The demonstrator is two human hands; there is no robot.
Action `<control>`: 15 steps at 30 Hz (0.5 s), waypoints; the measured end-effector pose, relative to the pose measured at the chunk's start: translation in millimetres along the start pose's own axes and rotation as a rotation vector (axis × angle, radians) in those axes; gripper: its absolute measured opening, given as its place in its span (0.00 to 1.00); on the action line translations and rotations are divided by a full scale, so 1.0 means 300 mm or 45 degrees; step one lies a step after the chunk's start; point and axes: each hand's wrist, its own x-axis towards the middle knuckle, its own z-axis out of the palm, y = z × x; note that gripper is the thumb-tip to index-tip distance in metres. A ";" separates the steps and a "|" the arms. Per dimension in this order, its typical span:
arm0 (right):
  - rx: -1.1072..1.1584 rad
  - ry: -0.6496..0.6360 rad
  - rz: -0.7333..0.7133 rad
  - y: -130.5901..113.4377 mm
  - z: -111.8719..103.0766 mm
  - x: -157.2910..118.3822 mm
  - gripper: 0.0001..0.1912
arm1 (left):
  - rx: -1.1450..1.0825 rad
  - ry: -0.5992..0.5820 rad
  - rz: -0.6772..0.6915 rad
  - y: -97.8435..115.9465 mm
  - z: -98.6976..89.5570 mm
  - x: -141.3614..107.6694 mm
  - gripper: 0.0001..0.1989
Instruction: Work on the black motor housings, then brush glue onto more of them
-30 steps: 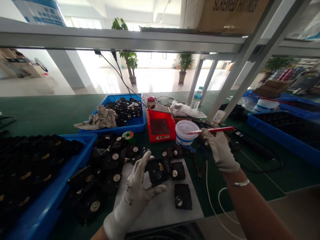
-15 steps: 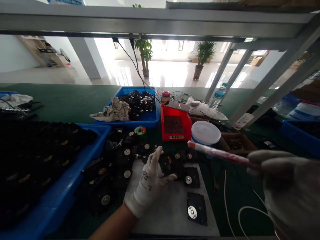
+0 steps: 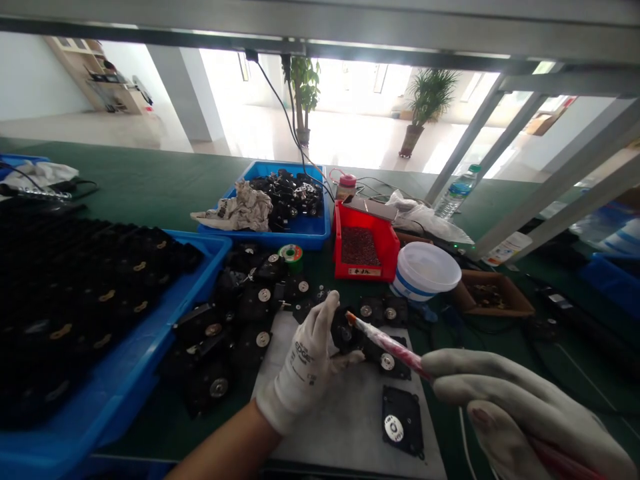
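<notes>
Gripping brush (image 3: 384,341), right hand (image 3: 523,403) now has it nearer black part (image 3: 343,335), apparently held by left hand (image 3: 303,368)

Beyond the bench (image 3: 150,167), two potted plants, a leafy one (image 3: 304,87) and a spiky-leaved one (image 3: 431,93), stand on the shiny floor (image 3: 255,137), with a pale pillar (image 3: 185,93) to their left and some furniture (image 3: 117,93) farther left. Black cables (image 3: 280,100) hang down from a metal shelf beam (image 3: 320,50) that crosses the top of the view. A clear plastic bottle (image 3: 459,191) with a green cap is near the slanting metal posts (image 3: 467,140), just beside a crumpled translucent bag (image 3: 435,221), and a red-lidded jar (image 3: 346,188) stands farther left.
</notes>
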 end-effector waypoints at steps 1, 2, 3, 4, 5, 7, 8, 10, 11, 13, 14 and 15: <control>0.008 0.032 0.023 0.003 0.008 0.002 0.07 | 0.000 0.005 0.006 0.002 -0.001 0.002 0.54; 0.017 0.067 0.048 0.006 0.016 0.004 0.08 | 0.002 0.010 0.014 0.004 -0.003 0.004 0.52; 0.028 0.100 0.071 0.010 0.025 0.008 0.08 | 0.007 0.015 0.022 0.007 -0.005 0.006 0.51; 0.048 0.123 0.094 0.013 0.032 0.014 0.09 | 0.014 0.019 0.030 0.010 -0.008 0.008 0.49; 0.083 0.148 0.125 0.016 0.038 0.022 0.10 | 0.025 0.025 0.044 0.013 -0.012 0.010 0.48; 0.196 0.235 0.259 0.022 0.047 0.046 0.12 | 0.048 0.011 0.084 0.020 -0.019 0.012 0.44; 0.259 0.292 0.353 0.024 0.050 0.061 0.14 | 0.056 -0.005 0.107 0.025 -0.022 0.012 0.43; 0.347 0.392 0.568 0.031 0.051 0.091 0.18 | 0.063 -0.027 0.161 0.032 -0.028 0.011 0.42; 0.361 0.426 0.664 0.034 0.051 0.103 0.21 | 0.062 -0.025 0.184 0.035 -0.029 0.011 0.42; 0.355 0.452 0.810 0.041 0.049 0.118 0.26 | 0.062 0.004 0.200 0.036 -0.028 0.011 0.41; 0.354 0.465 0.855 0.045 0.048 0.120 0.28 | 0.065 0.018 0.193 0.035 -0.025 0.011 0.41; 0.356 0.483 0.876 0.047 0.047 0.118 0.30 | 0.064 0.029 0.179 0.033 -0.022 0.012 0.40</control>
